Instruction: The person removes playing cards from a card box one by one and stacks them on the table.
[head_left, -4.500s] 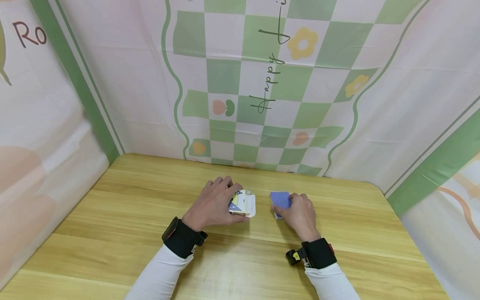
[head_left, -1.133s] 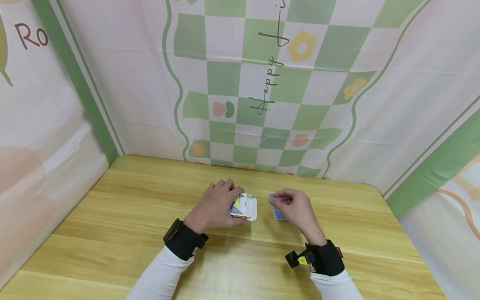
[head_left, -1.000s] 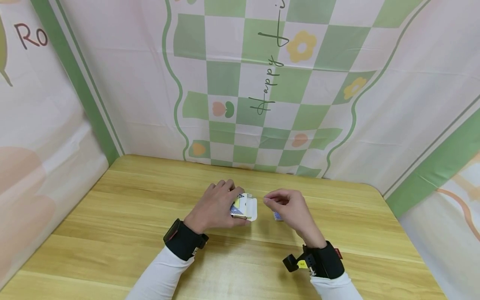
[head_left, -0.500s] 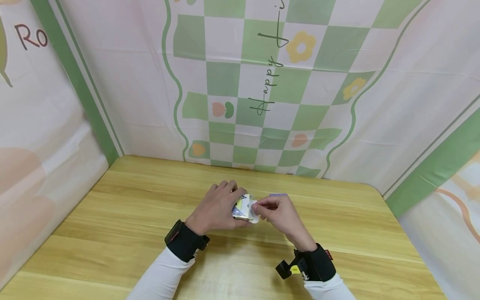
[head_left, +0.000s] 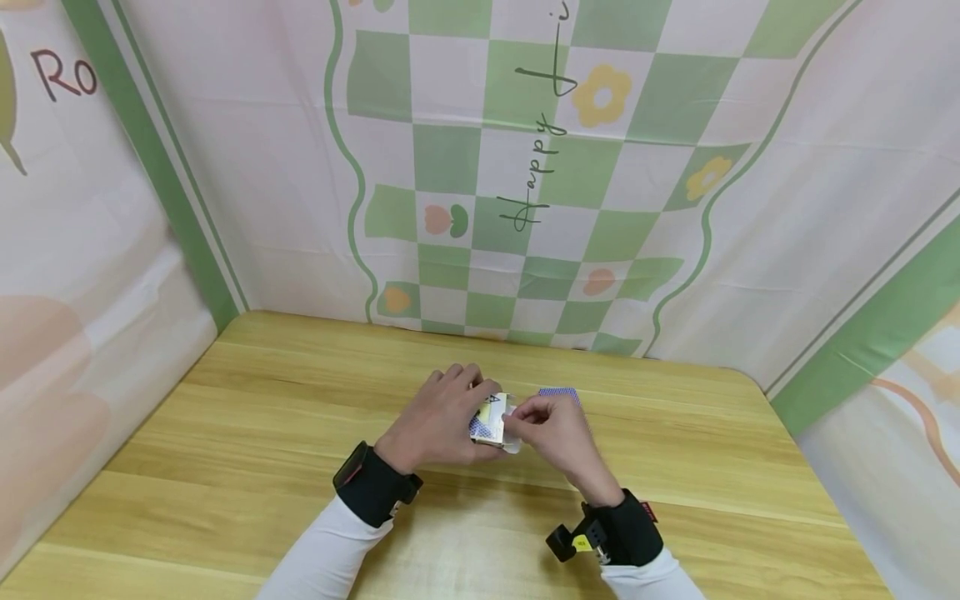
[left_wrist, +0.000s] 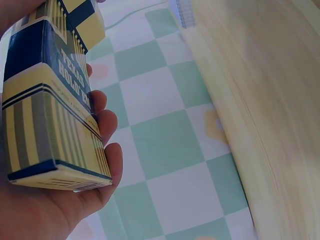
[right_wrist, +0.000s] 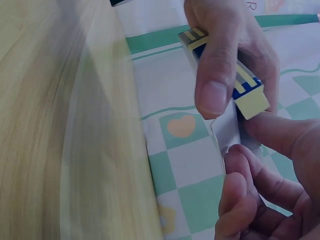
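My left hand (head_left: pixel 442 419) holds a playing card box (head_left: pixel 491 423), its fingers wrapped around the sides. In the left wrist view the box (left_wrist: pixel 55 115) is cream, grey and navy, lettered TEXAS HOLD'EM. Its open end points towards my right hand (head_left: pixel 558 433). There, the right thumb and fingertips pinch the white end flap (right_wrist: pixel 228 127), as the right wrist view shows. A blue-backed deck of cards (head_left: pixel 559 392) lies on the table just behind the right hand, which hides most of it. What is inside the box cannot be seen.
The wooden table (head_left: pixel 240 467) runs wide to both sides of the hands. At its far edge hangs a green and white checked cloth (head_left: pixel 517 267). Black bands (head_left: pixel 375 483) with small cameras circle both wrists.
My right hand has left the deck and moved left to the box's open end, where it pinches the flap. My left hand keeps its hold on the box and has shifted slightly right.
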